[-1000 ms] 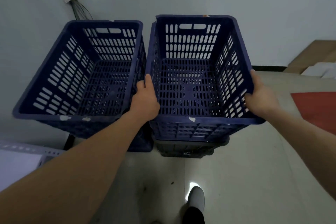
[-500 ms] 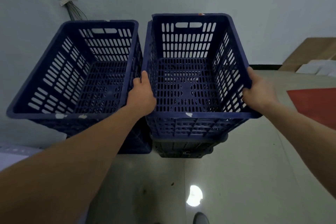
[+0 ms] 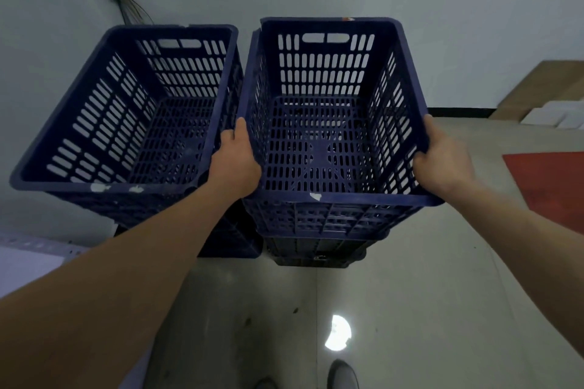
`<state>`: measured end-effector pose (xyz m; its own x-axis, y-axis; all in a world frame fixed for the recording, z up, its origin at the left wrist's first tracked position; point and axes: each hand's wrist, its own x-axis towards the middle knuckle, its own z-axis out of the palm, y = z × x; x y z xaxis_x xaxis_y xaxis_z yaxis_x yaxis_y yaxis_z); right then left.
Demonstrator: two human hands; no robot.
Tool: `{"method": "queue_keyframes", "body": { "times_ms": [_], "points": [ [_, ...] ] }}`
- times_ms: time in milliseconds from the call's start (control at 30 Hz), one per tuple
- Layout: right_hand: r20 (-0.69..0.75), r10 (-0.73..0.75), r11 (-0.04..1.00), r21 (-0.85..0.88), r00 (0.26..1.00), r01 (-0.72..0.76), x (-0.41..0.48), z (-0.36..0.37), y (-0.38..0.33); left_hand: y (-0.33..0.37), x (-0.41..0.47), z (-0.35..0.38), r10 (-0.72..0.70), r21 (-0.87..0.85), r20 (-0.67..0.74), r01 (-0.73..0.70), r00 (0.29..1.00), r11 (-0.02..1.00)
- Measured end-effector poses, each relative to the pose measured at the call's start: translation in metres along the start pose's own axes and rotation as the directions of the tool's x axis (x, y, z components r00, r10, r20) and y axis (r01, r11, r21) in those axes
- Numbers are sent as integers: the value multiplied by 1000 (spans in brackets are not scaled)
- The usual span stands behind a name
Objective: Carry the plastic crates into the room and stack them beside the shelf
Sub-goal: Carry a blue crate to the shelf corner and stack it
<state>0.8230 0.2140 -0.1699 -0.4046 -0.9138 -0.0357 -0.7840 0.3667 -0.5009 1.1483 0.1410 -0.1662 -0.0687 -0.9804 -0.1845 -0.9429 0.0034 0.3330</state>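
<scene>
The empty dark blue slotted plastic crate (image 3: 319,151) tops the right stack by the far wall, just beside a matching blue crate stack (image 3: 94,186). Left hand (image 3: 235,164) and right hand (image 3: 442,164) grip its long side rims, fingers clamped over them. It is probably light and stiff, and the rims or end slots should give the surest hold.

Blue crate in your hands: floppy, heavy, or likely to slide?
Probably light: the blue crate is empty and slotted all over. Likely stiff; the left hand and right hand grip a thick rim. It looks nested on the stack below, so sliding seems unlikely.
</scene>
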Motion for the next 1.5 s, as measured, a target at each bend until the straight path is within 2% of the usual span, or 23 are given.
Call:
{"method": "queue_keyframes", "body": {
  "times_ms": [167,467,667,800,933,1033,1167,1267,1500],
  "points": [
    [21,29,998,-58,999,-28,12,-3,-4,4,6,3,29,-13,-30,-30,999,999],
    [-3,7,998,-64,1000,-8,13,-4,-10,2,9,7,50,55,-43,-48,998,997],
    [32,34,999,-26,999,-34,3,-6,-7,-2,5,3,43,-67,9,-42,999,997],
    [88,103,995,-24,991,-102,13,-9,-10,-2,16,1,24,-115,-13,-25,1000,993],
    [95,119,989,-100,988,-109,23,-11,-16,0,30,1,31,-27,-55,-33,998,999],
    [70,115,988,-107,991,-107,36,-12,-23,8,40,-8,-24,43,-92,28,995,999],
    [76,95,988,-131,993,-85,52,-9,-27,10,51,-5,4,70,-21,-3,1000,998],
    [163,90,977,-208,983,-55,56,-7,-28,11,55,-7,-34,11,37,33,999,999],
    [146,70,992,-117,987,-53,57,-1,-17,8,54,-5,-70,-12,79,71,994,997]
  ]
}}
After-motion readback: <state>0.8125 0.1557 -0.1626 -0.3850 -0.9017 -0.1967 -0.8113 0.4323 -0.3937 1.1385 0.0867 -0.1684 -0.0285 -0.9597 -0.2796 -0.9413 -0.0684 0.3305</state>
